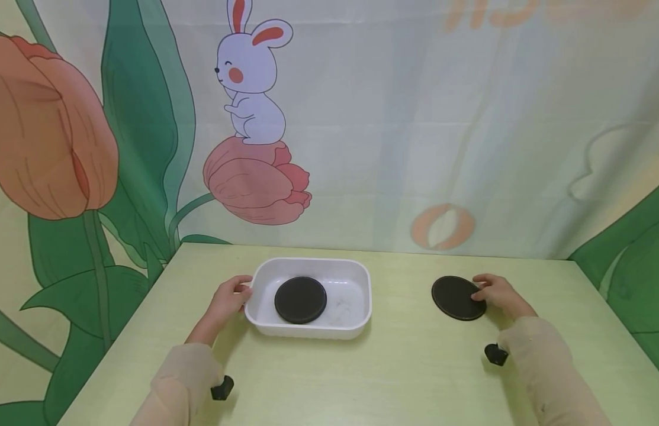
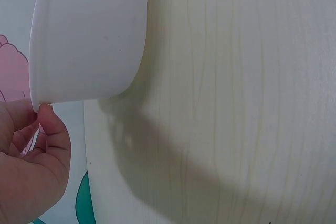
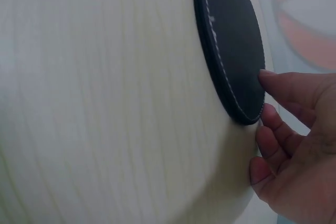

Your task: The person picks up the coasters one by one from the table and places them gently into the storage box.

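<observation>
A white rectangular plastic basin (image 1: 310, 332) rests on the table, with a round black coaster (image 1: 301, 300) lying flat inside, left of its middle. My left hand (image 1: 229, 300) pinches the basin's rim at its left end. The left wrist view shows the thumb and a finger at the edge of the basin (image 2: 89, 35). To the right, a second round black coaster (image 1: 455, 297) is at the table. My right hand (image 1: 498, 294) pinches its right edge between thumb and fingers. Pale stitching runs round this coaster (image 3: 233, 40) in the right wrist view.
The pale wood-grain table (image 1: 398, 367) reaches back to a hanging cloth (image 1: 361, 148) printed with a rabbit and tulips. A small black block (image 1: 222, 388) is at the left sleeve, and another black block (image 1: 496, 354) at the right sleeve.
</observation>
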A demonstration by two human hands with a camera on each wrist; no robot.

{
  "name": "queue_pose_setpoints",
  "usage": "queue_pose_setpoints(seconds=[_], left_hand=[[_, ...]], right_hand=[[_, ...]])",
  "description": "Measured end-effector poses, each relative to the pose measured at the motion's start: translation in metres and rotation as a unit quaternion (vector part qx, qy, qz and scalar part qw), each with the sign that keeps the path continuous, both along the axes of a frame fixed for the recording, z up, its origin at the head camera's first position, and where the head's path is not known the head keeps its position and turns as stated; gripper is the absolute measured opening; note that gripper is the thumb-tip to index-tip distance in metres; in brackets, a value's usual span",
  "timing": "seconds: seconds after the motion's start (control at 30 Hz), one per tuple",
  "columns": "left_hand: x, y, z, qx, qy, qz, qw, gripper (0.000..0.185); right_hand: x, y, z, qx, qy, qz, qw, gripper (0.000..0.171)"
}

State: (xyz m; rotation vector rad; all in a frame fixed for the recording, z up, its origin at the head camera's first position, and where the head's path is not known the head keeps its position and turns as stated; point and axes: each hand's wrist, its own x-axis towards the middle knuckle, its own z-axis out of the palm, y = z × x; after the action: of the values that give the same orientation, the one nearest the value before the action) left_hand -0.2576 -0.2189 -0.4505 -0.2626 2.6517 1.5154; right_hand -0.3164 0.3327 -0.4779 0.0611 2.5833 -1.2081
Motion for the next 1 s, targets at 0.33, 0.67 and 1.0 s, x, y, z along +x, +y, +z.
queue_pose_setpoints(seconds=[0.33, 0.67, 1.0], left_hand=[[0.0001, 0.0006, -0.0001, -0.001, -0.004, 0.004, 1.0, 0.036], [-0.0001, 0.0002, -0.0007, -0.004, -0.008, 0.006, 0.9999, 0.036], [0.0, -0.0005, -0.0008, -0.002, -0.006, 0.005, 1.0, 0.037]], right_hand=[[-0.0032, -0.0018, -0.0006, 0.035, 0.0, 0.026, 0.999, 0.052], [-0.0062, -0.0044, -0.0018, 0.054, -0.006, 0.002, 0.998, 0.041], [-0.0058, -0.005, 0.0014, 0.051, -0.018, 0.008, 0.998, 0.033]])
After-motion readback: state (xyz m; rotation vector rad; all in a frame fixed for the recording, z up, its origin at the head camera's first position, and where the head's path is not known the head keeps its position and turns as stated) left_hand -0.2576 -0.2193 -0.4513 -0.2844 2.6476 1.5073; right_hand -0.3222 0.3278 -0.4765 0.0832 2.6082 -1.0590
